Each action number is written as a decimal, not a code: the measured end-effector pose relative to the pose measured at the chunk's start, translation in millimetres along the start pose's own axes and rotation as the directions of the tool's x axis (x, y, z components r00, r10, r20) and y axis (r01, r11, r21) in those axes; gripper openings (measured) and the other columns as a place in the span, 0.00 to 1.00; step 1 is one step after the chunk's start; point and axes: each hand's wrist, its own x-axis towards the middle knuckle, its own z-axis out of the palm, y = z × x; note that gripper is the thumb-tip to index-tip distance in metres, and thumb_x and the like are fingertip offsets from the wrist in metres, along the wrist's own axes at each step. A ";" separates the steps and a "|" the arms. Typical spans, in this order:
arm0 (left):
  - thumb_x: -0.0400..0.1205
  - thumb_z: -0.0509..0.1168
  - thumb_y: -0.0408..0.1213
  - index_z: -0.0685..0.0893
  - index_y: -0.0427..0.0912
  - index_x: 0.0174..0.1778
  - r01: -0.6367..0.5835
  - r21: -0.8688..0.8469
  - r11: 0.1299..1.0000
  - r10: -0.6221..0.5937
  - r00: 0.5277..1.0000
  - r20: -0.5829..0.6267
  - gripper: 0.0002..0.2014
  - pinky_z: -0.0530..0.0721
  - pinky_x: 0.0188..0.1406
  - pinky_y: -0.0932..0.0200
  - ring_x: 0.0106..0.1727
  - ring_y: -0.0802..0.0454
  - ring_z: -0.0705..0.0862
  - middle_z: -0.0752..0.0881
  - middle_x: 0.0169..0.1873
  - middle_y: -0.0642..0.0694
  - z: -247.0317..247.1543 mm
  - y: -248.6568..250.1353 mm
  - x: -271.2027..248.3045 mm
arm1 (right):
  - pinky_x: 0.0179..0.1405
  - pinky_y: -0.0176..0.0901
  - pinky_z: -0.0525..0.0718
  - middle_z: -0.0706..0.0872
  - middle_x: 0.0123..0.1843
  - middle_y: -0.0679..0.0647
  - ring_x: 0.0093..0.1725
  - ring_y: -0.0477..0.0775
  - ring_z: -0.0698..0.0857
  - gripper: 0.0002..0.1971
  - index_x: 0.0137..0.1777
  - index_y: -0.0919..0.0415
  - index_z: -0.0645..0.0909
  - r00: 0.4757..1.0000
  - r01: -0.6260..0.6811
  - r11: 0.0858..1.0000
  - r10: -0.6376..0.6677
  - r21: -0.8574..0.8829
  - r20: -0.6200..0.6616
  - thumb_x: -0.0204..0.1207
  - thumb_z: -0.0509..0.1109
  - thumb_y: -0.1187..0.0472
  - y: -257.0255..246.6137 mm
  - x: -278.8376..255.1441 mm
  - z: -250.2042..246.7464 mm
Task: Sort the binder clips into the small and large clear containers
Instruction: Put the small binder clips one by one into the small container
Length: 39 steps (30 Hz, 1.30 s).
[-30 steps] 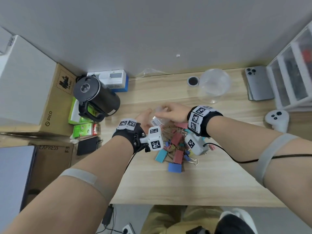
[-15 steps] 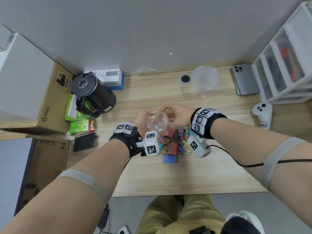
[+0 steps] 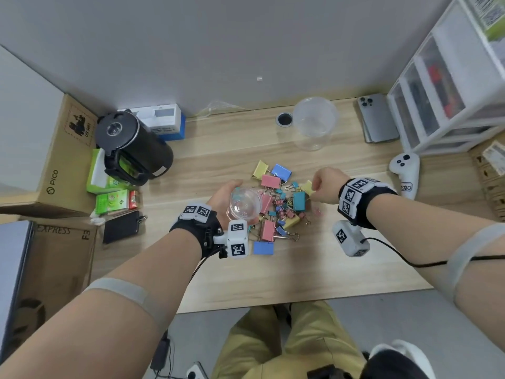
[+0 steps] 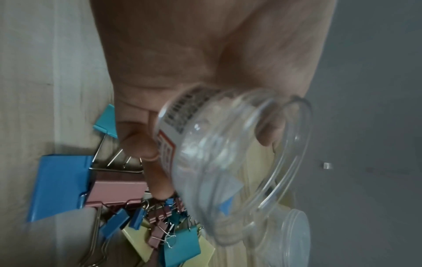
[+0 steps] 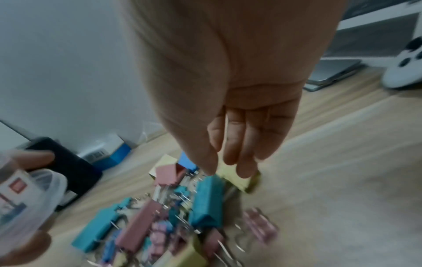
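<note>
On the desk's left half, at about nine o'clock from the clips [image 3: 276, 206], the left hand [image 3: 224, 195] held the small jar [image 3: 244, 205] off the wood, fingers and thumb curled round its labelled wall, its mouth tipped toward the pile. Seen from the left wrist, the jar [image 4: 230, 162] looked empty, though glare made that hard to be sure of. At centre lay the heap, unsorted: big pink, blue, teal and yellow clips tangled with little ones, none yet in either container. Beyond it, at about one o'clock, the large tub [image 3: 314, 123] stood upright near the wall, well apart from the heap and seemingly empty. At three o'clock from the pile the right hand [image 3: 326, 186] hung knuckles up over its edge, fingers drawn down; the right wrist view showed the fingertips [image 5: 245, 169] on a yellow clip [image 5: 239, 180], apparently pinching it, but blur left the grip uncertain and I could not tell whether the clip was off the desk.

The step in hand seemed to be the first pick. That clip looked like one of the bigger ones, so the next move probably called for a firm pinch, a lift free of the tangled wire handles, and a carry to the tub at the back rather than to the jar
</note>
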 end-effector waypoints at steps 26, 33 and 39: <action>0.87 0.56 0.52 0.84 0.36 0.47 0.041 0.006 0.999 -0.041 0.997 -0.071 0.22 0.88 0.37 0.52 0.41 0.42 0.85 0.87 0.40 0.37 -13.8 -7.7 15.3 | 0.46 0.44 0.82 0.80 0.50 0.59 0.47 0.61 0.81 0.06 0.42 0.52 0.81 0.998 -0.050 0.998 0.048 -0.045 -0.045 0.69 0.75 0.61 -8.7 5.2 86.0; 0.89 0.52 0.46 0.80 0.33 0.41 0.054 -0.124 0.991 -0.051 0.998 0.032 0.21 0.87 0.24 0.57 0.40 0.45 0.80 0.85 0.31 0.36 -9.0 -6.8 -2.1 | 0.52 0.45 0.86 0.88 0.49 0.59 0.51 0.60 0.86 0.11 0.38 0.60 0.84 0.999 -0.047 0.998 0.048 -0.047 0.017 0.77 0.71 0.54 -7.4 -7.9 61.3; 0.88 0.54 0.49 0.81 0.32 0.43 0.042 -0.106 0.993 -0.038 0.998 0.043 0.22 0.88 0.25 0.54 0.39 0.42 0.83 0.86 0.34 0.35 -8.1 -2.5 -6.9 | 0.33 0.35 0.78 0.87 0.43 0.51 0.39 0.49 0.84 0.05 0.37 0.57 0.86 0.994 -0.088 0.976 0.099 0.197 -0.046 0.62 0.79 0.63 -11.1 -4.4 48.5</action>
